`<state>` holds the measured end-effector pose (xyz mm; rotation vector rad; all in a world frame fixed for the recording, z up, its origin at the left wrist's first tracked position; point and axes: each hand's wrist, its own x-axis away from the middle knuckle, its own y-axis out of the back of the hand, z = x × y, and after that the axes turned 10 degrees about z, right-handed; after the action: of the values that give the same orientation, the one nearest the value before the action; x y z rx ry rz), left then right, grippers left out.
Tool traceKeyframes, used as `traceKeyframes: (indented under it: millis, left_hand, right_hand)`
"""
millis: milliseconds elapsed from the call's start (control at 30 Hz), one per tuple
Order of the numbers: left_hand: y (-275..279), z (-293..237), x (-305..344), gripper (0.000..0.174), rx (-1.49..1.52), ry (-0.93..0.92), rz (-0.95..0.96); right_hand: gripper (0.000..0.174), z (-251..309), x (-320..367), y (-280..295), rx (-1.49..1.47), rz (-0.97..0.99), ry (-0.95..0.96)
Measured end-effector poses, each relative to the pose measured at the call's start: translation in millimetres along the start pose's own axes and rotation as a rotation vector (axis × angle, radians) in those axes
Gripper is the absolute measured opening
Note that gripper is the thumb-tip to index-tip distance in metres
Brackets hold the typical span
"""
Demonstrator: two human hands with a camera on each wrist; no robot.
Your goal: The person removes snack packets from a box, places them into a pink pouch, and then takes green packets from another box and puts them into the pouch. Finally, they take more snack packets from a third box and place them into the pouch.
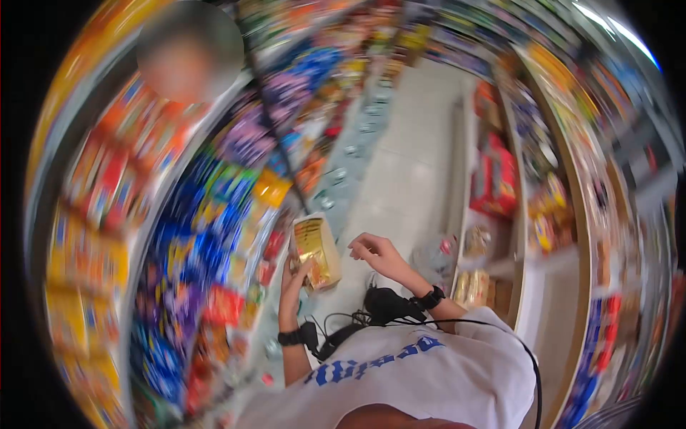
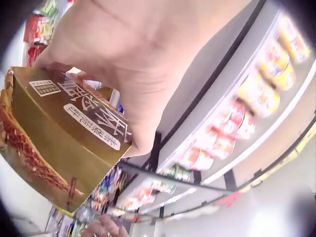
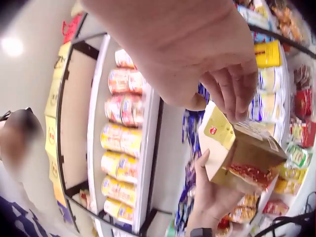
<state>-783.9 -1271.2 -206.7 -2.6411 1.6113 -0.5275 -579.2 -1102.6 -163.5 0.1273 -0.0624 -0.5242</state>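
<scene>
My left hand [image 1: 291, 282] grips a gold-brown cardboard box [image 2: 54, 143] printed with food pictures and white lettering. In the head view its top is open, showing a cream inner wall and gold packets [image 1: 310, 243] inside. In the right wrist view the left thumb lies along the pale side of the box [image 3: 213, 165], with fingers beneath. My right hand [image 1: 382, 256] hangs to the right of the box, apart from it in the head view, its fingers loosely bent and holding nothing. From the right wrist, those fingers overlap the upper edge of the box.
Shelves of bright snack packs [image 1: 236, 186] line the left, close beside the left arm. Another shelf unit [image 1: 525, 286] stands to the right, with a pale floor aisle [image 1: 404, 157] between. Cables [image 1: 350, 314] run from the wrist straps. A person [image 1: 189, 57] is at upper left.
</scene>
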Motion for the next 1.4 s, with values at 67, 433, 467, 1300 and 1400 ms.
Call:
traceKeyframes:
  millis: [67, 433, 467, 1300, 1400]
  left_hand:
    - [-40.4, -24.1, -34.9, 0.086, -0.018, 0.029, 0.164]
    - [-310.0, 19.0, -280.7, 0.101, -0.188, 0.357, 0.692]
    - [-342.8, 5.5, -283.2, 0.101, -0.224, 0.262, 0.710]
    - [-729.0, -125.1, -641.6, 0.087, -0.371, 0.035, 1.651]
    - [-746.3, -125.8, -671.3, 0.091, -0.388, 0.145, 1.684]
  right_hand:
    - [0.024, -4.6, 9.3, 31.6, 0.035, -0.173, 0.007]
    - [0.019, -66.5, 72.6, 286.2, 0.139, -0.877, 0.014]
    - [0.021, -59.0, 79.0, 308.8, 0.312, -0.961, 0.043]
    - [0.032, -46.6, -65.3, 689.4, 1.036, -1.366, -0.638]
    - [0.029, -52.6, -79.2, 707.5, 0.987, -1.384, -0.626]
